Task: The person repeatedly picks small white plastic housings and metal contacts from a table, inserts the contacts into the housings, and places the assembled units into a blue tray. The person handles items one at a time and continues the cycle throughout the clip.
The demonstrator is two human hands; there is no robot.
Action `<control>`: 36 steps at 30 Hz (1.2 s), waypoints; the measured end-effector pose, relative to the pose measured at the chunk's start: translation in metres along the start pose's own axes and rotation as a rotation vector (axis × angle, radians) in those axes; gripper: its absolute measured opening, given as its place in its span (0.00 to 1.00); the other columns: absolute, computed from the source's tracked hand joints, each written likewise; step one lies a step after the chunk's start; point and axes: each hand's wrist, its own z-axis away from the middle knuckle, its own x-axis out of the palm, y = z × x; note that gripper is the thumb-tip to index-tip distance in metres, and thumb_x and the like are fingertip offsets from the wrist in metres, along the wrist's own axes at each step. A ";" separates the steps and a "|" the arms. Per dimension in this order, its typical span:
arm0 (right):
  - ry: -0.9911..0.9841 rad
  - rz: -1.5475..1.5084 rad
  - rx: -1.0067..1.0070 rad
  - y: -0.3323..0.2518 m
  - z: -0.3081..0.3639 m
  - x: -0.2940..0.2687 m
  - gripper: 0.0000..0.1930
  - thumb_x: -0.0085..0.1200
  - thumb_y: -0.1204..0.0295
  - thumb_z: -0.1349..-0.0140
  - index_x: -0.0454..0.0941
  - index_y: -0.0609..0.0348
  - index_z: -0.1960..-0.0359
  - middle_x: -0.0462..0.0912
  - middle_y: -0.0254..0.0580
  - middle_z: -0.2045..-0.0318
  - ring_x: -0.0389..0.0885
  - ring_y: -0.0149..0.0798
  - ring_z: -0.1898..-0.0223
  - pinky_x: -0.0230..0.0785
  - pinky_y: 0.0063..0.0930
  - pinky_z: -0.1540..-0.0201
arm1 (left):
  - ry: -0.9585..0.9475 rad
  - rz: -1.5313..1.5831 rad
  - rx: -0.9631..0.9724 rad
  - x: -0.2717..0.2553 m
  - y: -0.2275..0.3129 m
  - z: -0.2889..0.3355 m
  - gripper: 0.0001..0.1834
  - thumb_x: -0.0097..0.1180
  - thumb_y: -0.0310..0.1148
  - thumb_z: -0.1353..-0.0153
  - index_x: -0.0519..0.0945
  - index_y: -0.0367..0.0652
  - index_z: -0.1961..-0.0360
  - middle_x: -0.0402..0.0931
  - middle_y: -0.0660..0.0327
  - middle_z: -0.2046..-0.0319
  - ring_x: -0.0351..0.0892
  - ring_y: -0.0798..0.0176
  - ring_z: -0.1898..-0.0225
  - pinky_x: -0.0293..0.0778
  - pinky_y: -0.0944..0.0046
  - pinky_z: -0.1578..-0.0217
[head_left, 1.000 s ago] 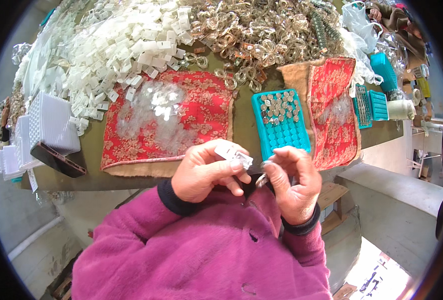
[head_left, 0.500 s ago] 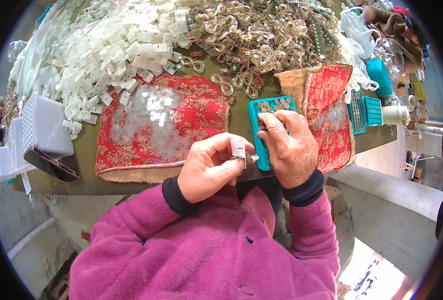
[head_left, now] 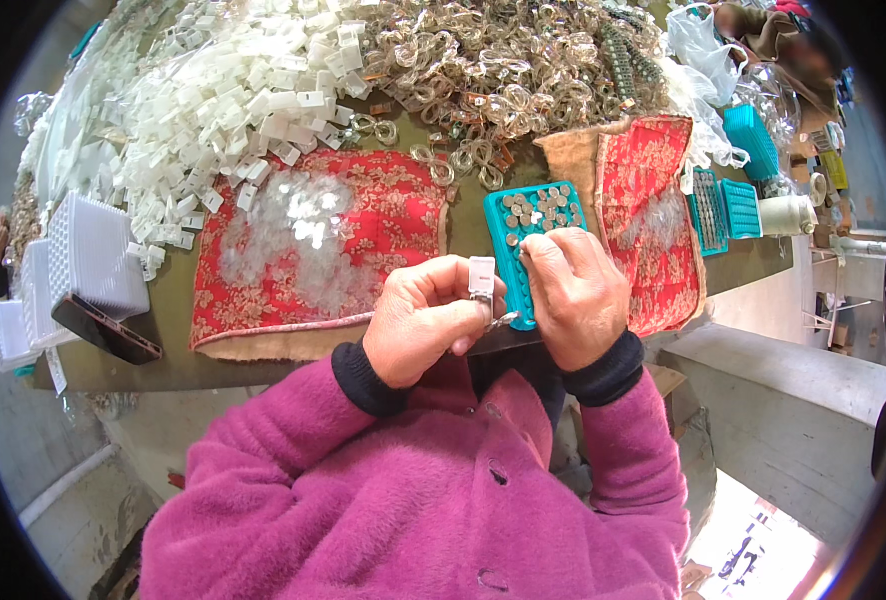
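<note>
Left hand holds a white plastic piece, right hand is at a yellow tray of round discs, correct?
Not yellow: the head view shows a teal tray of round discs. The left hand holds the white plastic piece; the right hand is at that tray.

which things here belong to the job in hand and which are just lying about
In use:
white piece, in left hand
teal tray, silver discs, at right hand

Apparently just lying about:
phone
white roll
plastic bag
</note>
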 end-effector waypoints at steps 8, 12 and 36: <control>0.204 -0.386 0.106 -0.020 0.023 -0.018 0.14 0.71 0.84 0.45 0.86 0.59 0.57 0.84 0.44 0.63 0.86 0.45 0.64 0.81 0.38 0.61 | 0.014 0.028 0.095 0.009 -0.008 0.008 0.18 0.65 0.20 0.31 0.82 0.33 0.41 0.87 0.59 0.56 0.87 0.66 0.61 0.86 0.65 0.58; 0.073 -0.316 -0.013 -0.036 0.036 -0.021 0.19 0.66 0.86 0.42 0.86 0.60 0.48 0.81 0.45 0.59 0.85 0.46 0.58 0.80 0.38 0.61 | -0.049 0.002 0.138 0.012 -0.011 0.014 0.19 0.65 0.19 0.32 0.82 0.32 0.41 0.87 0.57 0.54 0.87 0.65 0.59 0.87 0.65 0.57; 0.085 -0.094 0.305 -0.010 0.028 -0.019 0.08 0.68 0.78 0.39 0.84 0.60 0.59 0.83 0.47 0.63 0.85 0.49 0.61 0.79 0.39 0.59 | -0.015 0.114 -0.046 -0.005 -0.006 0.010 0.15 0.58 0.24 0.28 0.82 0.31 0.43 0.87 0.54 0.58 0.81 0.69 0.69 0.79 0.67 0.69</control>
